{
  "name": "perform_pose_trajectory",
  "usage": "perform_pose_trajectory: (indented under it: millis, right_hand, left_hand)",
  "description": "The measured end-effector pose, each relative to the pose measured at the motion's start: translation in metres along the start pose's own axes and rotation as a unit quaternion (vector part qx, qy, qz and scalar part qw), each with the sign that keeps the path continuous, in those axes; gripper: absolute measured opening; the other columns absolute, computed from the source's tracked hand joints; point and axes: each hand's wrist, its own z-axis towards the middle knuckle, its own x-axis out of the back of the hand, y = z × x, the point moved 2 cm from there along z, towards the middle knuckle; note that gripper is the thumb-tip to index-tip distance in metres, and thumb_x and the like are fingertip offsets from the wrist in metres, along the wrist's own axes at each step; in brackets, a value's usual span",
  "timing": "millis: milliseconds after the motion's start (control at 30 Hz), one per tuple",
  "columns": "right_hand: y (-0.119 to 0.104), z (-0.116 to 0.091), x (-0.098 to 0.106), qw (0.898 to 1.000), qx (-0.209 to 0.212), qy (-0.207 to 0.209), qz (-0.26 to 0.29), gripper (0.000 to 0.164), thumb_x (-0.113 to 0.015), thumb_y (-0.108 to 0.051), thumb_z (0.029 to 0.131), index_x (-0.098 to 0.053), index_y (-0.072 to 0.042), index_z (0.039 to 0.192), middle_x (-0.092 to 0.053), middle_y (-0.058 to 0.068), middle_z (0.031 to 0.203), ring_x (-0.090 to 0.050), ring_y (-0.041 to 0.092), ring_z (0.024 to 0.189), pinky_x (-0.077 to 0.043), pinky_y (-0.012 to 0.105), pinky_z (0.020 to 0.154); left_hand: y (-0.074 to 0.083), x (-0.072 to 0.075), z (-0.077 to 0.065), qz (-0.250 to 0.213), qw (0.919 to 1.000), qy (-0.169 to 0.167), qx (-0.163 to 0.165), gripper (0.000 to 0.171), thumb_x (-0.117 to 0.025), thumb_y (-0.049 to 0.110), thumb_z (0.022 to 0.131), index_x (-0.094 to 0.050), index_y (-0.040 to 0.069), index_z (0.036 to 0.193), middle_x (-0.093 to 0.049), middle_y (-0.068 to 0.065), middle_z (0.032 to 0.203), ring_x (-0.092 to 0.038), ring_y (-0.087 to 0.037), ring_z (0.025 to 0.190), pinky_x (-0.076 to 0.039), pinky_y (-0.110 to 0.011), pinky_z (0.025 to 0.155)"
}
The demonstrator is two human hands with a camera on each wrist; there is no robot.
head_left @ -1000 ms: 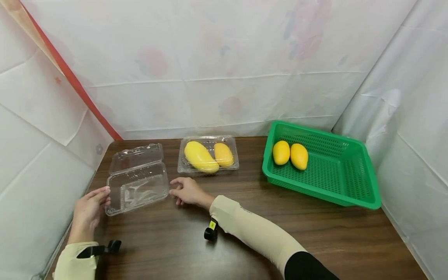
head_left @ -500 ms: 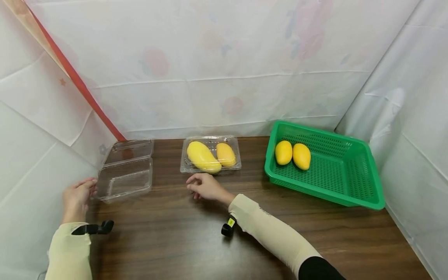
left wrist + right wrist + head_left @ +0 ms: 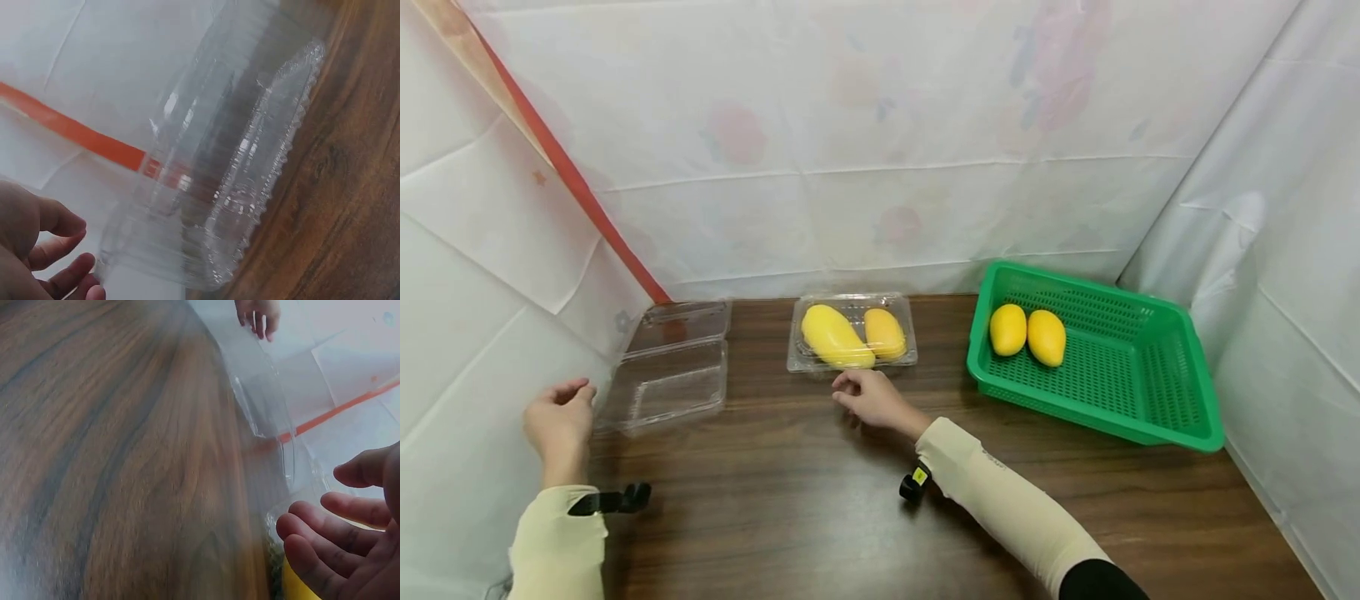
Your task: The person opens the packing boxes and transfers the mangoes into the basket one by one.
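Note:
A see-through plastic clamshell box (image 3: pixel 677 383) lies with its lid unfolded at the table's left edge. Beside its near left corner is my left hand (image 3: pixel 559 425), fingers loosely bent and holding nothing; in the left wrist view the fingertips (image 3: pixel 78 262) are close to the box corner. A second clear clamshell (image 3: pixel 797 358), lid down, contains a long yellow mango (image 3: pixel 833 335) and a smaller orange-yellow mango (image 3: pixel 883 332). Just in front of it my right hand (image 3: pixel 880 402) hovers with relaxed fingers and nothing in them.
On the right of the wooden table (image 3: pixel 820 508) stands a green perforated basket (image 3: pixel 1120 417) with two mangoes, a left one (image 3: pixel 1007 329) and a right one (image 3: pixel 1047 337). White sheeting (image 3: pixel 880 208) closes off the back and both sides.
The unfolded clamshell has shifted left and back, where it has stayed over the last half second. My left hand has let go of it. My right hand has moved away to the right.

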Motion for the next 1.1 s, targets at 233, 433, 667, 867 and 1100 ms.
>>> perform_pose_trajectory:
  millis: [233,433,667,867,1100]
  right_hand:
    - [0.008,-0.004,0.007,0.995,0.005,0.038,-0.097,0.024,-0.059,-0.021,0.097,-0.066,-0.007,0.115,-0.069,0.001,0.087,-0.062,0.012,0.074,-0.05,0.025,0.071]
    - [0.009,-0.008,0.014,0.986,0.026,0.08,-0.142,0.02,-0.063,-0.018,0.094,-0.068,-0.008,0.11,-0.067,-0.001,0.081,-0.059,0.01,0.072,-0.047,0.024,0.067]
    - [0.01,-0.012,0.024,0.985,0.029,0.107,-0.132,0.019,-0.064,-0.017,0.093,-0.069,-0.007,0.108,-0.065,0.001,0.081,-0.057,0.012,0.071,-0.048,0.026,0.066]
    - [0.012,-0.015,0.03,0.983,0.019,0.129,-0.125,0.017,-0.064,-0.018,0.093,-0.069,-0.008,0.106,-0.068,0.001,0.085,-0.06,0.013,0.078,-0.05,0.029,0.072]
    - [0.015,-0.018,0.037,0.983,0.003,0.152,-0.105,0.019,-0.063,-0.018,0.094,-0.069,-0.007,0.107,-0.066,0.002,0.084,-0.058,0.014,0.077,-0.05,0.031,0.072]
  left_hand:
    - [0.018,-0.004,-0.017,0.027,0.9953,0.046,-0.081,0.009,-0.056,0.025,0.092,-0.064,0.028,0.088,-0.039,0.036,0.057,-0.04,0.015,0.053,-0.034,-0.008,0.051]
    - [0.038,-0.02,-0.036,0.011,0.9892,0.049,-0.138,0.019,-0.059,0.024,0.093,-0.068,0.009,0.101,-0.04,0.038,0.064,-0.041,0.018,0.059,-0.033,-0.006,0.055]
    - [0.055,-0.039,-0.059,0.008,0.9826,0.021,-0.184,0.027,-0.061,0.021,0.094,-0.068,0.0,0.109,-0.04,0.037,0.067,-0.041,0.016,0.062,-0.034,-0.006,0.058]
    - [0.066,-0.054,-0.074,0.002,0.9808,-0.003,-0.195,0.026,-0.062,0.021,0.094,-0.07,0.002,0.109,-0.043,0.037,0.063,-0.044,0.016,0.059,-0.036,-0.008,0.055]
    - [0.075,-0.067,-0.084,-0.004,0.9802,-0.042,-0.193,0.027,-0.062,0.024,0.094,-0.069,0.004,0.111,-0.048,0.032,0.064,-0.052,0.015,0.054,-0.042,-0.008,0.05]
